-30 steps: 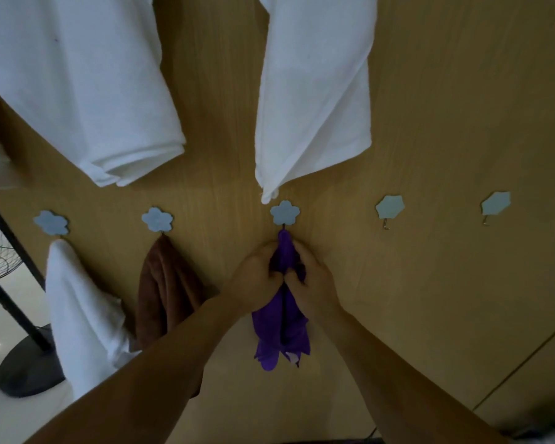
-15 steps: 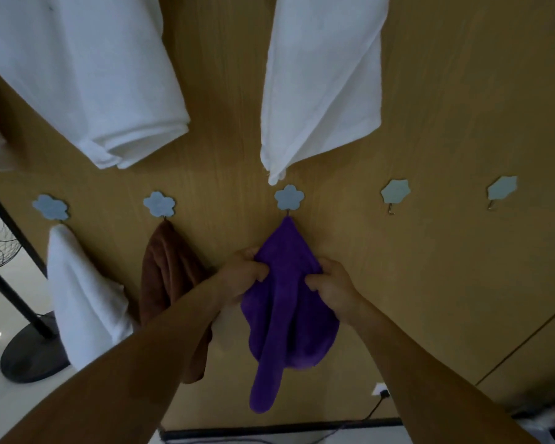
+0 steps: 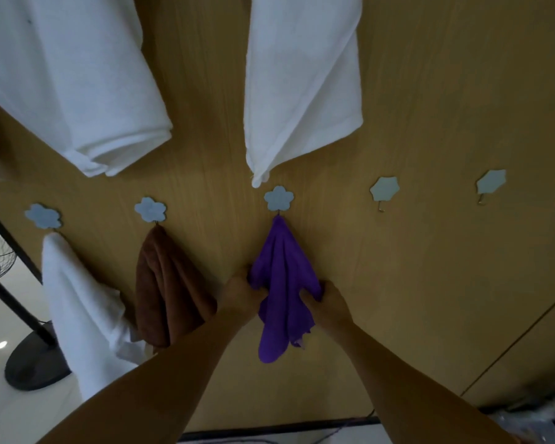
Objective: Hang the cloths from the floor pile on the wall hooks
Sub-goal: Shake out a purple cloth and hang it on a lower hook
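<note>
A purple cloth (image 3: 282,283) hangs from the third flower-shaped wall hook (image 3: 278,198) on the wooden wall. My left hand (image 3: 239,294) pinches its left edge and my right hand (image 3: 326,299) grips its right edge, both about halfway down. A brown cloth (image 3: 167,293) hangs from the second hook (image 3: 150,209). A white cloth (image 3: 77,302) hangs from the first hook (image 3: 43,216). Bare hooks follow to the right, the nearest (image 3: 384,189) and another (image 3: 491,183). The floor pile is out of view.
Two large white towels (image 3: 71,81) (image 3: 302,84) hang higher on the wall. A standing fan with a black round base (image 3: 29,363) is at the left on the pale floor. A dark skirting (image 3: 269,429) and a cable run along the wall's foot.
Both hands slid down from the hook to the cloth's middle and moved apart, spreading the purple cloth wider. It now hangs from the hook by its top.
</note>
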Available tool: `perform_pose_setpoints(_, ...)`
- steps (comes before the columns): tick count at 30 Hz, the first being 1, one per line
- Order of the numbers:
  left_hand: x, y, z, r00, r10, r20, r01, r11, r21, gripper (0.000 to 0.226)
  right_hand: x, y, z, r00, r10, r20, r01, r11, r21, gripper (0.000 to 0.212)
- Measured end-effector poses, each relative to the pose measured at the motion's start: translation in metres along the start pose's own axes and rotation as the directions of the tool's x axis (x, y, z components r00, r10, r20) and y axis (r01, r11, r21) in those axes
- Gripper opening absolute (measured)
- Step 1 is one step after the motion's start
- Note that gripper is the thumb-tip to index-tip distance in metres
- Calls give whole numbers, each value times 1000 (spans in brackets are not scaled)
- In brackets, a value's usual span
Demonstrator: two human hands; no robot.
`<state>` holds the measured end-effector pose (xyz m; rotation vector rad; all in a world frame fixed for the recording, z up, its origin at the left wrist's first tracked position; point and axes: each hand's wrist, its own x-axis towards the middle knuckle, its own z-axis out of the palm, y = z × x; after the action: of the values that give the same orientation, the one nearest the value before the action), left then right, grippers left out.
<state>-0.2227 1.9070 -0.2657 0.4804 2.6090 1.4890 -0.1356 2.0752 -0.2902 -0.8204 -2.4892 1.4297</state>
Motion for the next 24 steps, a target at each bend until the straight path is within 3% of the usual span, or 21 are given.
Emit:
perform_pose_setpoints(5,-23,-21,1,999,-20,48,10,981,192,59,-24,6,-22,1000,-8,-6,6,979,-206,69)
perform_pose_setpoints(8,-43,-38,5,976,-126,180,55,934,354,74,-52,10,-33,1000,10,-13,-13,970,-242,71)
perform_pose_setpoints(10,-58,-52,9,931,-195,308,-3,840,543,79,-76,14,-41,999,36,-40,-45,965,-259,71)
perform_pose_setpoints(12,-73,-62,13,874,-203,441,-149,752,642,76,-106,20,-45,993,73,-90,-93,964,-248,70)
perform_pose_setpoints(15,-96,-65,29,755,-158,637,-347,728,592,73,-160,36,-41,976,160,-146,-193,948,-252,67)
perform_pose_setpoints(20,-160,-16,80,624,-31,781,-566,671,479,70,-269,84,-52,922,306,-238,-364,895,-259,55)
perform_pose_setpoints(24,-246,25,141,409,82,909,-706,659,258,54,-384,141,-90,792,470,-391,-568,802,-186,47)
